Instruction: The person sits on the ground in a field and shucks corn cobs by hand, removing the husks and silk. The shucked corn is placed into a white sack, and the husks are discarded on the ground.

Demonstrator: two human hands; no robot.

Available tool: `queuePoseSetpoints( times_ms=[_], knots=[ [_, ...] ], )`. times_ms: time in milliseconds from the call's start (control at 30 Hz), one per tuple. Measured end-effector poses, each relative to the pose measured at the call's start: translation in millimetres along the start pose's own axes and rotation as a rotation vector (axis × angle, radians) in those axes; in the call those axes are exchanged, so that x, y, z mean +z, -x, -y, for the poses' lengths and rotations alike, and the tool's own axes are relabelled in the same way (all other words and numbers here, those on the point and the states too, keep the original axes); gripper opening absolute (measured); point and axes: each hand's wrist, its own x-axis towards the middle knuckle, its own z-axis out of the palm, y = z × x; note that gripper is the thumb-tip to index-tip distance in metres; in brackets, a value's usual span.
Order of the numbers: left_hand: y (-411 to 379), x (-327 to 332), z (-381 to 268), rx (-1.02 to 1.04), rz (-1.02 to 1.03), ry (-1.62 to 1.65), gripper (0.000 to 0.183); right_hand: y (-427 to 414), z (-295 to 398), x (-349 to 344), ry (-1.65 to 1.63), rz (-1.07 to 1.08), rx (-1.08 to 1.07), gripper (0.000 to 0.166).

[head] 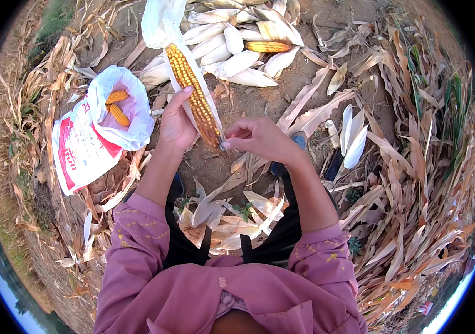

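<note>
My left hand (pixel 177 123) grips a long ear of yellow corn (pixel 191 89), its thumb lying across the kernels. Pale husk (pixel 164 21) is peeled back from the upper end and still lines the ear's far side. At the lower, silk-covered tip, the thumb and fingers of my right hand (pixel 258 137) pinch the ear. A small dark grey spot shows by that thumb; what it is, I cannot tell. Beyond the ear lies a heap of corn in pale husks (pixel 237 62), with one bare yellow ear (pixel 267 46) on it.
At left, a white and red plastic bag (pixel 83 150) bearing writing lies with its mouth open, yellow ears (pixel 118 115) inside. Dry stalks and leaves (pixel 408 175) pile up at right. Loose husks (pixel 237 225) lie between my legs. A dark flat object (pixel 334 165) rests by white husk pieces (pixel 355 146).
</note>
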Motion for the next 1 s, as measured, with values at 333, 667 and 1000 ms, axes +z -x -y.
queuePoseSetpoints(
  times_ms=[333, 667, 1000],
  knots=[
    [-1.5, -3.5, -1.4, 0.017, 0.0, 0.002, 0.038, -0.3, -0.3, 2.1, 0.124, -0.054, -0.053, 0.02],
    [-2.4, -3.5, -1.2, 0.059, -0.046, 0.027, 0.037, -1.5, -1.0, 0.7, 0.164, -0.142, -0.042, 0.018],
    [-1.0, -2.7, -4.2, 0.022, -0.029, 0.015, 0.036, -2.5, 0.2, 1.3, 0.12, -0.088, -0.022, 0.033]
  ],
)
